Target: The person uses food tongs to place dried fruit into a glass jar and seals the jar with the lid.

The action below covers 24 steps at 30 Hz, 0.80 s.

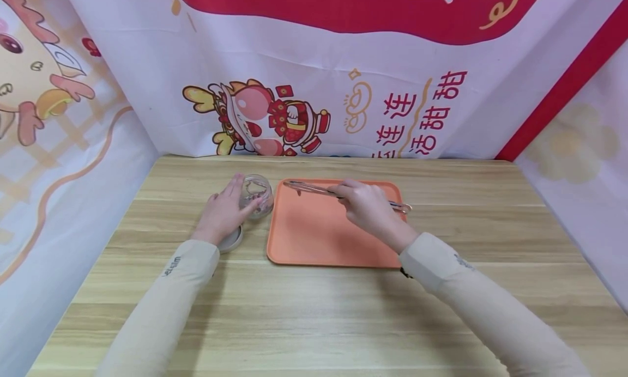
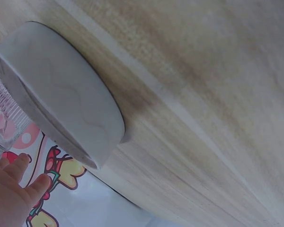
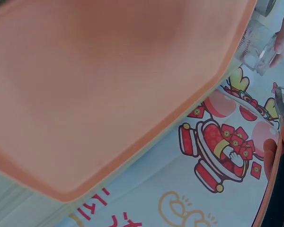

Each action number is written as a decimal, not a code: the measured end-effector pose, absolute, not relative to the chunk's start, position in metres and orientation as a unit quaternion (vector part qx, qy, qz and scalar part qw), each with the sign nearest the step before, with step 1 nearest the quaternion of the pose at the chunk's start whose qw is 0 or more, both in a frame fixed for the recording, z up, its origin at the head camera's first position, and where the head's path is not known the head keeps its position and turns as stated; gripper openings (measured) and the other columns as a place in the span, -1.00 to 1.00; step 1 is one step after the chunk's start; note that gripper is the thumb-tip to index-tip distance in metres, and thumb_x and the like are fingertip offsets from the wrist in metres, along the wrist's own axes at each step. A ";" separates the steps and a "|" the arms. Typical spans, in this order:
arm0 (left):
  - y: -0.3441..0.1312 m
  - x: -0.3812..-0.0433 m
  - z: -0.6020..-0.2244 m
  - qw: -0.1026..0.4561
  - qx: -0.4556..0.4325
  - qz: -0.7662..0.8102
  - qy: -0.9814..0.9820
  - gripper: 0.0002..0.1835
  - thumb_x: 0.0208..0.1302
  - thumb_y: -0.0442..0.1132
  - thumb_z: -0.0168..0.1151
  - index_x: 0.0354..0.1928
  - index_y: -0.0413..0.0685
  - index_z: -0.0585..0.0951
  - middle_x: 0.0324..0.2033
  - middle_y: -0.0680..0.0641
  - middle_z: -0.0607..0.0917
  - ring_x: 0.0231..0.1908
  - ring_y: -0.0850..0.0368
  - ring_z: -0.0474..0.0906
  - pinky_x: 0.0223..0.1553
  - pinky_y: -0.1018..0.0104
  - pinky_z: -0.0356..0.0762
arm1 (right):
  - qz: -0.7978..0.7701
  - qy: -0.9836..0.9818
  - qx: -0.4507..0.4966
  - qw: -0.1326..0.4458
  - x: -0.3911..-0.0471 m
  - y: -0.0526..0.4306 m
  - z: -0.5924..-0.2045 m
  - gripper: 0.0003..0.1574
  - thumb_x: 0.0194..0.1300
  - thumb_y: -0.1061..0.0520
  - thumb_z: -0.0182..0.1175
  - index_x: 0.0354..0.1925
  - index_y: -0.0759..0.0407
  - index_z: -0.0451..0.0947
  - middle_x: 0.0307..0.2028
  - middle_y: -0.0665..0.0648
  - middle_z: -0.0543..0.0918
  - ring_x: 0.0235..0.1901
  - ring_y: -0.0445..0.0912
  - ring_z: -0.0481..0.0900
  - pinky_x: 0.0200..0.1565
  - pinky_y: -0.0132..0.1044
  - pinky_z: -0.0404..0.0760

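1. Pale sleeves point(image 1: 162, 306) are being worn on both arms, and dark print is being shown near each cuff.
2. By the left hand point(image 1: 223, 211), a clear jar point(image 1: 263, 190) is being gripped on the wooden desk point(image 1: 314, 317), just left of the tray; the thumb is being set apart from the other fingers, around the jar.
3. Through the jar's wall, small pinkish pieces are being shown inside.
4. Beside the jar, a round grey lid point(image 2: 66, 94) is being borne by the desk; in the head view it is being partly covered by the left arm.
5. By the right hand point(image 1: 368, 202), metal tongs point(image 1: 314, 188) with a black grip are being held in curled fingers, above the far part of the orange tray point(image 1: 319, 230).
6. The tips are being pointed left, toward the jar; whether anything is being pinched between them cannot be told.
7. Behind the desk, a printed cloth point(image 1: 275, 50) with a cartoon figure point(image 1: 255, 115) is being displayed.
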<state>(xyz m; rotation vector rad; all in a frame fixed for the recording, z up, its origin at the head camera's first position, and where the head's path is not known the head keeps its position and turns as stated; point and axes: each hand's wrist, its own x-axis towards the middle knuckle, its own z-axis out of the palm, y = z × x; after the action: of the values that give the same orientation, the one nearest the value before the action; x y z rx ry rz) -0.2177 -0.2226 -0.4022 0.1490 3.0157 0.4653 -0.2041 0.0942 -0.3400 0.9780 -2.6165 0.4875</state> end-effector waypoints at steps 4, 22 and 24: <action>-0.222 -0.218 -0.402 0.047 0.049 0.148 0.987 -0.01 0.32 0.43 -0.33 0.51 -0.13 -0.25 0.51 -0.21 -0.14 0.49 -0.19 -0.12 0.39 -0.33 -0.04 | 0.170 -0.909 0.343 0.164 -0.208 0.083 -0.337 -0.65 0.21 0.37 0.19 -0.07 0.10 0.69 -0.34 0.07 0.69 -0.50 -0.10 0.64 -0.59 -0.32 0.50; -0.221 -0.219 -0.403 0.042 0.046 0.155 0.986 -0.03 0.33 0.41 -0.28 0.52 -0.10 -0.21 0.51 -0.21 -0.11 0.48 -0.20 -0.06 0.38 -0.33 0.00 | 0.144 -0.905 0.355 0.183 -0.214 0.034 -0.338 -0.57 0.23 0.37 0.15 0.01 0.04 0.65 -0.25 0.03 0.71 -0.42 -0.16 0.68 -0.60 -0.39 0.52; -0.222 -0.219 -0.403 0.041 0.045 0.155 0.986 -0.03 0.33 0.41 -0.27 0.52 -0.10 -0.22 0.51 -0.22 -0.10 0.48 -0.21 -0.05 0.37 -0.33 0.01 | 0.138 -0.909 0.353 0.174 -0.214 0.030 -0.341 -0.54 0.22 0.37 0.15 0.04 0.03 0.63 -0.23 0.03 0.71 -0.44 -0.16 0.65 -0.60 -0.40 0.51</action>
<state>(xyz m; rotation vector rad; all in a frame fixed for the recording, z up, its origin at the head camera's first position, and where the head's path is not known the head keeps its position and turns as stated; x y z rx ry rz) -0.2191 -0.2217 -0.4030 0.1368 3.0191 0.4753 -0.2138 0.0299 -0.3408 1.0017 -2.5756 0.3909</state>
